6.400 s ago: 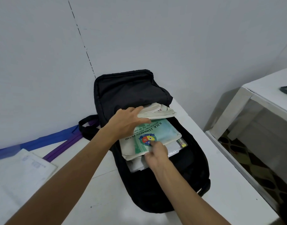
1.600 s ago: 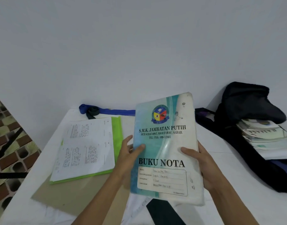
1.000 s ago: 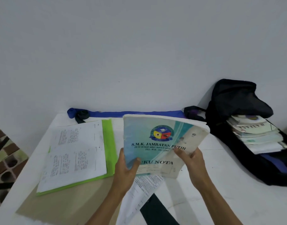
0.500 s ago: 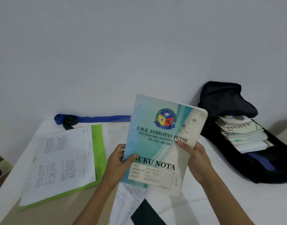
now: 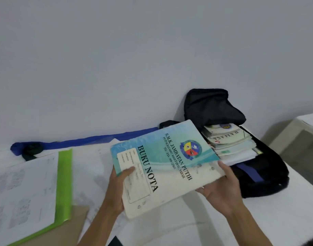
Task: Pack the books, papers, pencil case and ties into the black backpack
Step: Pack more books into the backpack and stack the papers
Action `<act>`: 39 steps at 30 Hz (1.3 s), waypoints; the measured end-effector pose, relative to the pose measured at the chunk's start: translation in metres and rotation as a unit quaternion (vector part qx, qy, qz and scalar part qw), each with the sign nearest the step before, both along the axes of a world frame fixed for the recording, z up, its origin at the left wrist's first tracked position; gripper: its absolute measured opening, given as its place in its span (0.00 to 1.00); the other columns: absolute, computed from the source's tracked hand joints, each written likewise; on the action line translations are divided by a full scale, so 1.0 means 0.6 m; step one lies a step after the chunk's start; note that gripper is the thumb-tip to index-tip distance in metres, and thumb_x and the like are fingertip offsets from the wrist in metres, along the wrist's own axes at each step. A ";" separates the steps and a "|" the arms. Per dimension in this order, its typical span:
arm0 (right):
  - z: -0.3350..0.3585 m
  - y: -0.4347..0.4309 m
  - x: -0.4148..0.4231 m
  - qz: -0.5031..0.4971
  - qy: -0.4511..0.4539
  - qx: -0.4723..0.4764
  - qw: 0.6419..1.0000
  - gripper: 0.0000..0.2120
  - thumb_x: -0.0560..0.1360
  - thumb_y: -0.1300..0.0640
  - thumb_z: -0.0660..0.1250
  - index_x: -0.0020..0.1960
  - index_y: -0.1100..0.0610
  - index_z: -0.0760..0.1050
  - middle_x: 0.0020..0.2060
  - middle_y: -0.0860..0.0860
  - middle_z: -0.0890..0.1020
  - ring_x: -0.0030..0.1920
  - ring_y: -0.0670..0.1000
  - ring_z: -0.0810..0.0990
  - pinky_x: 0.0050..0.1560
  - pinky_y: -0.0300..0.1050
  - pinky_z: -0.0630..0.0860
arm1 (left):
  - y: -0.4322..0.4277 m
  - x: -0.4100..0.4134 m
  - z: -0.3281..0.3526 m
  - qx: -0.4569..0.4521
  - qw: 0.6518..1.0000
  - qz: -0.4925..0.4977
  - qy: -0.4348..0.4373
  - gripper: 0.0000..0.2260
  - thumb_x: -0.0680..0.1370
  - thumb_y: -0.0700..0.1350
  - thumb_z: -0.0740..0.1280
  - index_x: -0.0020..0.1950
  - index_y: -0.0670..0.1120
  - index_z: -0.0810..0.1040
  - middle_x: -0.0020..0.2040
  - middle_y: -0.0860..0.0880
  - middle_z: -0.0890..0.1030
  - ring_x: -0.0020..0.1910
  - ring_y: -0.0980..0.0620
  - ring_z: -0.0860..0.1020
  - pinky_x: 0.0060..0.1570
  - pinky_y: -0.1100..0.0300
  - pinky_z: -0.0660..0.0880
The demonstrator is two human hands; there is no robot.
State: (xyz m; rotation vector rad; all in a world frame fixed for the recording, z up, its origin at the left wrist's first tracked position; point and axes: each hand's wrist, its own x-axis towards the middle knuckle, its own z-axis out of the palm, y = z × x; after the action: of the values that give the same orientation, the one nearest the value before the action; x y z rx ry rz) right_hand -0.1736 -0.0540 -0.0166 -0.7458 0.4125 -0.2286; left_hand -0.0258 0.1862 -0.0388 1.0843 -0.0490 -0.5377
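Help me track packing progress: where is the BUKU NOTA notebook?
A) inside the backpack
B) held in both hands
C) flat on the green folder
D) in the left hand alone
B: the left hand and right hand each grip an edge of the notebook, outside the backpack.

Light over my table [image 5: 285, 219] is soft, even and rather dim, with a cool bluish cast on the wall [image 5: 116, 50]. A faint shadow lies under the notebook [image 5: 166, 167] I hold. Its title reads sharp, but the papers [image 5: 22, 189] at my left smear with motion blur
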 end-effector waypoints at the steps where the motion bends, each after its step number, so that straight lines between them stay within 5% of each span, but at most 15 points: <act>1: 0.005 -0.038 -0.022 0.012 0.000 0.001 1.000 0.33 0.72 0.44 0.69 0.73 0.55 0.70 0.68 0.62 0.76 0.64 0.64 0.77 0.50 0.58 0.79 | -0.013 0.004 0.009 0.022 0.999 -0.024 -0.011 0.21 0.72 0.39 0.69 0.65 0.49 0.74 0.57 0.42 0.83 0.52 0.38 0.83 0.47 0.43 0.80; 4: 0.016 -0.133 -0.073 0.074 0.054 -0.002 0.996 0.45 0.56 0.46 0.85 0.69 0.60 0.75 0.66 0.65 0.77 0.60 0.67 0.80 0.51 0.60 0.81 | -0.067 0.003 0.028 0.087 0.990 -0.111 -0.018 0.24 0.68 0.44 0.71 0.64 0.50 0.74 0.56 0.40 0.83 0.51 0.35 0.82 0.51 0.38 0.78; 8: 0.019 -0.211 -0.119 0.134 0.167 -0.066 0.974 0.42 0.47 0.58 0.88 0.60 0.66 0.81 0.56 0.68 0.81 0.48 0.66 0.85 0.42 0.57 0.84 | -0.179 -0.021 0.053 0.137 0.963 -0.229 -0.035 0.21 0.74 0.40 0.70 0.66 0.51 0.73 0.54 0.40 0.84 0.50 0.36 0.83 0.43 0.46 0.82; 11: 0.007 -0.270 -0.163 0.094 0.195 -0.076 0.973 0.45 0.51 0.61 0.87 0.65 0.66 0.76 0.59 0.69 0.79 0.51 0.68 0.83 0.47 0.61 0.83 | -0.270 -0.046 0.057 0.149 0.961 -0.232 -0.007 0.15 0.78 0.48 0.64 0.64 0.49 0.75 0.53 0.39 0.84 0.50 0.38 0.83 0.45 0.46 0.81; 14: -0.003 -0.328 -0.209 0.048 0.194 -0.049 0.979 0.47 0.49 0.63 0.87 0.66 0.66 0.75 0.60 0.70 0.79 0.51 0.70 0.83 0.47 0.64 0.82 | -0.355 -0.064 0.054 0.187 0.956 -0.225 -0.025 0.23 0.71 0.67 0.65 0.55 0.51 0.82 0.49 0.39 0.84 0.44 0.39 0.83 0.44 0.48 0.80; 16: -0.011 -0.356 -0.237 0.024 0.195 -0.021 0.980 0.48 0.47 0.64 0.87 0.65 0.65 0.76 0.59 0.70 0.79 0.50 0.70 0.83 0.49 0.66 0.80 | -0.408 -0.071 0.055 0.204 0.950 -0.237 0.000 0.22 0.76 0.65 0.60 0.47 0.51 0.85 0.38 0.42 0.82 0.33 0.47 0.80 0.34 0.55 0.78; 18: -0.018 -0.385 -0.266 0.011 0.197 -0.007 0.980 0.46 0.48 0.64 0.85 0.65 0.64 0.76 0.58 0.69 0.80 0.53 0.72 0.82 0.51 0.68 0.79 | -0.466 -0.065 0.045 0.274 0.928 -0.220 -0.126 0.17 0.82 0.57 0.59 0.46 0.49 0.83 0.35 0.48 0.82 0.33 0.51 0.81 0.37 0.52 0.81; 21: -0.024 -0.421 -0.302 -0.013 0.209 0.001 0.978 0.40 0.54 0.63 0.80 0.66 0.60 0.75 0.59 0.68 0.80 0.56 0.73 0.80 0.59 0.68 0.76 | -0.542 -0.040 0.011 0.356 0.836 -0.131 -0.397 0.07 0.81 0.46 0.63 0.52 0.50 0.81 0.46 0.55 0.83 0.45 0.58 0.81 0.49 0.50 0.81; 23: -0.027 -0.445 -0.324 -0.017 0.222 -0.008 0.975 0.43 0.53 0.62 0.81 0.67 0.59 0.74 0.59 0.68 0.80 0.58 0.73 0.79 0.66 0.69 0.70 | -0.588 -0.023 -0.002 0.436 0.721 -0.099 -0.529 0.08 0.80 0.46 0.64 0.56 0.53 0.80 0.54 0.56 0.79 0.51 0.58 0.75 0.50 0.58 0.77; 26: -0.036 -0.473 -0.339 -0.045 0.246 -0.041 0.967 0.57 0.38 0.59 0.87 0.67 0.60 0.74 0.56 0.67 0.82 0.57 0.72 0.80 0.66 0.67 0.71 | -0.643 -0.007 -0.018 0.510 0.546 -0.126 -0.652 0.16 0.77 0.54 0.66 0.64 0.55 0.75 0.66 0.52 0.69 0.65 0.50 0.67 0.59 0.56 0.69; 28: -0.042 -0.488 -0.347 -0.056 0.253 -0.046 0.965 0.61 0.34 0.58 0.87 0.66 0.60 0.74 0.55 0.67 0.83 0.56 0.72 0.80 0.61 0.65 0.74 | -0.670 0.001 -0.025 0.560 0.465 -0.153 -0.669 0.25 0.74 0.60 0.67 0.69 0.55 0.70 0.74 0.47 0.60 0.71 0.45 0.59 0.68 0.49 0.60; 32: -0.048 -0.500 -0.357 -0.058 0.244 -0.014 0.968 0.57 0.36 0.61 0.87 0.65 0.60 0.74 0.55 0.68 0.82 0.52 0.72 0.82 0.44 0.65 0.83 | -0.692 0.022 -0.018 0.605 0.428 -0.171 -0.649 0.32 0.68 0.67 0.70 0.69 0.58 0.68 0.77 0.45 0.54 0.73 0.43 0.55 0.71 0.45 0.55; 36: -0.062 -0.515 -0.356 -0.069 0.245 -0.010 0.967 0.62 0.34 0.61 0.87 0.68 0.62 0.73 0.57 0.70 0.81 0.59 0.74 0.77 0.64 0.71 0.71 | -0.713 0.027 -0.011 0.618 0.387 -0.203 -0.654 0.31 0.67 0.64 0.72 0.67 0.59 0.67 0.76 0.47 0.56 0.71 0.44 0.59 0.69 0.44 0.58; 39: -0.064 -0.519 -0.354 -0.066 0.247 -0.008 0.967 0.61 0.32 0.61 0.87 0.65 0.63 0.74 0.54 0.70 0.82 0.52 0.74 0.81 0.48 0.66 0.81 | -0.725 0.008 -0.012 0.617 0.355 -0.230 -0.663 0.30 0.70 0.57 0.71 0.69 0.58 0.62 0.77 0.45 0.53 0.74 0.41 0.57 0.71 0.38 0.56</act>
State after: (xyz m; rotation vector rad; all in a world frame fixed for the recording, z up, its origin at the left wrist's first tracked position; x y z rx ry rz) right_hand -0.3860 -0.3656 -0.0551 -0.7892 0.9369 -0.1685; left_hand -0.0208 -0.2491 -0.0462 2.8502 -1.7242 0.1496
